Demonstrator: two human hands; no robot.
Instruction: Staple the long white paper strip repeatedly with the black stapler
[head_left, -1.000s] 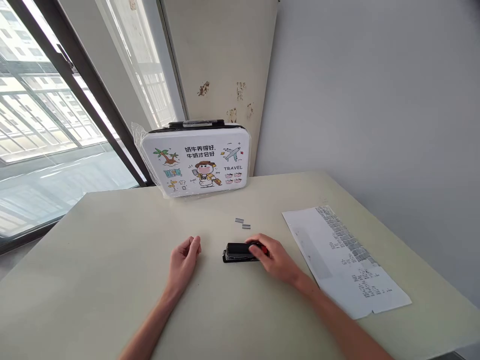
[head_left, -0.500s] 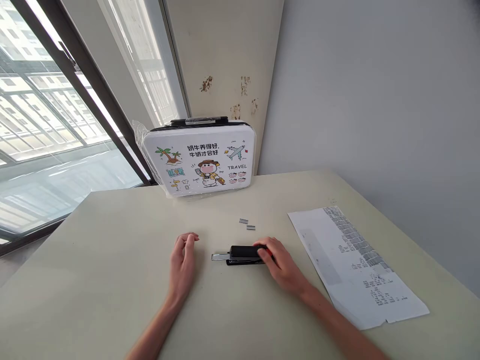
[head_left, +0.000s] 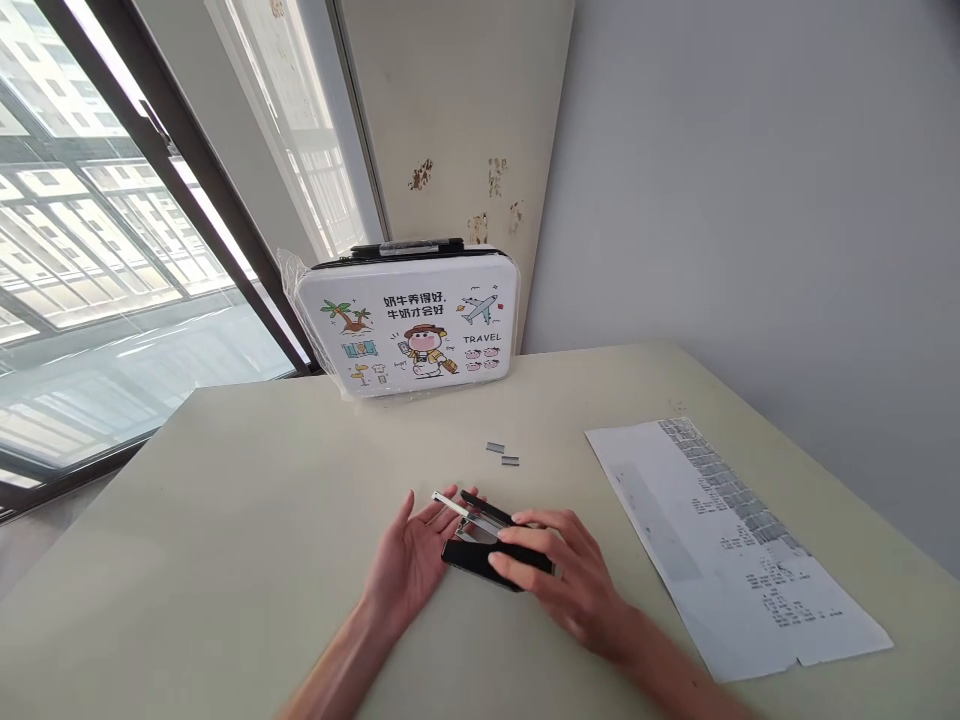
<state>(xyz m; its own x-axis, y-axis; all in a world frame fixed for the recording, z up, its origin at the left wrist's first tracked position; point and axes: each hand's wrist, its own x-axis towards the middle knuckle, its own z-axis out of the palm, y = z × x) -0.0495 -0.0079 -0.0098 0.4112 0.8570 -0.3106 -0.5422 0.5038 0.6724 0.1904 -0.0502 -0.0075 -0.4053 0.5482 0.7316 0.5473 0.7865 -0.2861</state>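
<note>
My right hand point(head_left: 566, 570) grips a black stapler point(head_left: 480, 562) by its rear end. The stapler is turned onto its side, with its jaws spread apart and its metal staple tray point(head_left: 450, 505) sticking out at the front. My left hand point(head_left: 412, 555) lies palm up with fingers spread, just under the front of the stapler. Whether the palm touches the stapler I cannot tell. Two small strips of staples point(head_left: 502, 454) lie on the table beyond the hands.
A white cartoon-printed case point(head_left: 420, 325) in clear plastic stands at the back of the pale table point(head_left: 247, 500). A long printed paper sheet point(head_left: 675, 520) lies at the right. A window point(head_left: 112, 200) is at the left, a grey wall point(head_left: 750, 200) at the right.
My right hand has lifted and tipped the stapler onto its side, its jaws now wider apart. My left hand has moved right and turned palm up beneath its front. The view has shifted slightly.
</note>
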